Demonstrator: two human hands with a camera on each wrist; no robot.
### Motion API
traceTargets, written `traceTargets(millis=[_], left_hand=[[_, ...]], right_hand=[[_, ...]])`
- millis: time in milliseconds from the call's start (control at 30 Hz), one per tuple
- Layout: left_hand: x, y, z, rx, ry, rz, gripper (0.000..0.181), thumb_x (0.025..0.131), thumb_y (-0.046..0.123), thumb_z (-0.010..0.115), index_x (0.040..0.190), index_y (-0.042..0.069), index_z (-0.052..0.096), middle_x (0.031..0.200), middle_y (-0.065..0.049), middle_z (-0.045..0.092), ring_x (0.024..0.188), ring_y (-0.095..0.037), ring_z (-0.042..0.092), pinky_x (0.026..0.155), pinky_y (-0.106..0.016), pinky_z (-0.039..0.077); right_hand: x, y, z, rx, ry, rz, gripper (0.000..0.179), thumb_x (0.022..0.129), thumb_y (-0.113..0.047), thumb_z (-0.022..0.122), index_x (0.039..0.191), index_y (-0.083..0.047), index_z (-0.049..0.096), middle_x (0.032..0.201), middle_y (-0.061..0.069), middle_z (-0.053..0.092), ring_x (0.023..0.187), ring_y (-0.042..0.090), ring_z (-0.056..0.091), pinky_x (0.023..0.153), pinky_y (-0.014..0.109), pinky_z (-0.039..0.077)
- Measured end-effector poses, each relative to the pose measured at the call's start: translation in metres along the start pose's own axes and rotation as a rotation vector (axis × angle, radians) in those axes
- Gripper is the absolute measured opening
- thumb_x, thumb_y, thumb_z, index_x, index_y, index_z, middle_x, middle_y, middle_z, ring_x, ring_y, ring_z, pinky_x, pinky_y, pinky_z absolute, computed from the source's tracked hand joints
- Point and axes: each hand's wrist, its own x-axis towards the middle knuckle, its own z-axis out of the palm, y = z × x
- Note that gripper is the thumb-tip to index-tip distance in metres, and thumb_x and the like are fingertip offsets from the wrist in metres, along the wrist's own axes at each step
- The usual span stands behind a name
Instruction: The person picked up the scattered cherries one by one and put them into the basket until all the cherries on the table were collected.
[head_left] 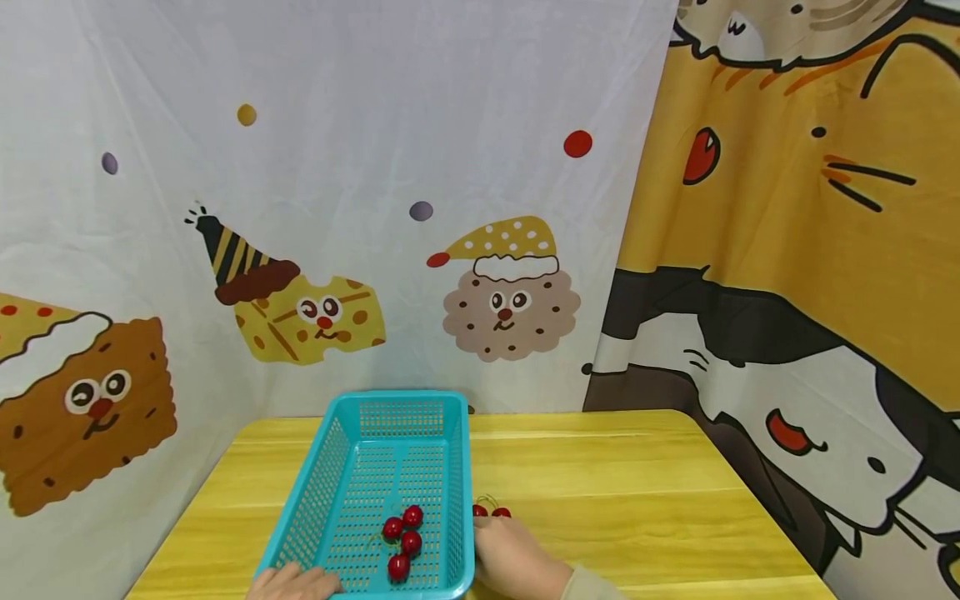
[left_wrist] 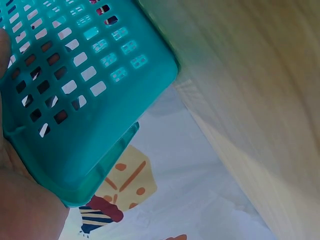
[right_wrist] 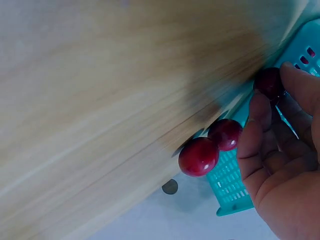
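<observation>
A turquoise plastic basket [head_left: 464,483] with perforated walls stands on the table, several red cherries [head_left: 410,543] with thin stems lying inside near its front end. My left hand [head_left: 295,582] grips the rim at the basket's near left corner; its fingertips are hooked over the edge. Just outside the right wall, my right hand [head_left: 517,557] pinches a dark red cherry [right_wrist: 269,83] between thumb and forefinger, as the right wrist view reveals. Beyond that hand, two more cherries [right_wrist: 199,156] sit side by side on the tabletop, close to the basket.
The light wood-grain table [head_left: 630,492] extends to the right of the basket, with a narrower strip on its left. A white cloth [head_left: 352,100] printed with cartoon biscuits and cheese hangs behind the table. At right is a yellow cartoon-cat curtain [head_left: 757,200].
</observation>
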Motion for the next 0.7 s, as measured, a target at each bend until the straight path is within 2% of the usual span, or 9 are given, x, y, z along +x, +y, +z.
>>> traceTargets(millis=[100,267,367,533,700], left_hand=[[0.0002,0.0008,0.0008,0.004,0.008,0.001,0.028,0.071,0.05,0.082,0.064,0.04,0.057,0.065,0.035,0.043,0.065,0.012,0.023,0.063,-0.018,0.014],[-0.0001,0.0025,0.0002,0.0,-0.001,-0.002,0.026,0.07,0.046,0.083,0.066,0.038,0.059,0.066,0.035,0.044,0.065,0.011,0.023,0.063,-0.019,0.015],[-0.0008,0.0015,-0.0006,-0.007,-0.026,-0.007,0.028,0.07,0.05,0.084,0.067,0.038,0.059,0.067,0.035,0.045,0.066,0.011,0.024,0.064,-0.019,0.015],[-0.0008,-0.0005,-0.0009,-0.003,-0.041,-0.008,0.029,0.071,0.055,0.083,0.068,0.039,0.059,0.068,0.034,0.045,0.066,0.01,0.025,0.064,-0.02,0.016],[-0.0015,-0.0009,0.0002,-0.001,-0.09,-0.031,0.03,0.07,0.054,0.087,0.069,0.039,0.061,0.069,0.034,0.047,0.067,0.01,0.027,0.064,-0.02,0.017]], right_hand=[[-0.0008,-0.0005,-0.0003,-0.002,-0.012,0.009,0.013,0.097,-0.025,0.077,0.11,-0.023,0.074,0.102,-0.011,0.078,0.09,0.001,0.072,0.071,0.019,0.056],[-0.0041,0.0002,-0.0013,-0.065,-0.021,-0.025,0.014,0.094,-0.025,0.079,0.108,-0.025,0.078,0.1,-0.011,0.078,0.088,0.003,0.072,0.073,0.021,0.057],[-0.0057,-0.0002,-0.0038,-0.097,-0.042,-0.052,0.012,0.092,-0.028,0.082,0.104,-0.027,0.08,0.098,-0.011,0.077,0.087,0.003,0.07,0.074,0.021,0.055],[-0.0067,-0.0024,-0.0081,-0.089,-0.068,-0.081,0.01,0.092,-0.033,0.083,0.1,-0.027,0.083,0.092,-0.009,0.075,0.08,0.0,0.063,0.071,0.017,0.05],[-0.0093,-0.003,-0.0093,-0.173,-0.08,-0.1,0.01,0.088,-0.033,0.085,0.095,-0.026,0.083,0.085,-0.008,0.07,0.075,0.0,0.057,0.066,0.017,0.047]])
